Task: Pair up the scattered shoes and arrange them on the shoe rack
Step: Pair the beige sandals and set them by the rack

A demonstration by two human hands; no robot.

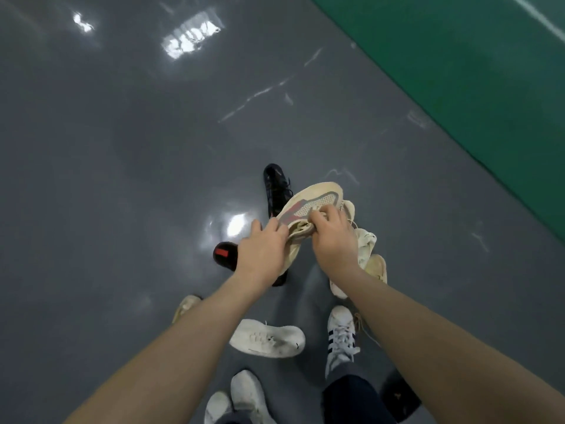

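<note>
**Cream shoe in both hands, its mate just past the right knuckles**

While held off the floor, cream shoe (308, 206) pinched at the collar by right hand (333, 243), fingers curled over the opening; left hand (263, 252) clamped on the heel end from the other side; long axis running away from the hands, up and to the right, sole edge turned toward the camera. Likely mate, a second cream shoe (367, 243), lying just beyond and below the right hand, so nearer that hand; hard to tell whether touching the held one. Black shoe (275, 191) ahead of the left hand; black slide (224, 255) just left of it; white sneakers (266, 338) back beside the forearms. Underfoot, glossy grey floor (122, 148) with glare patches; green strip (489, 71) far off to the right; no shoe rack in view.
</note>
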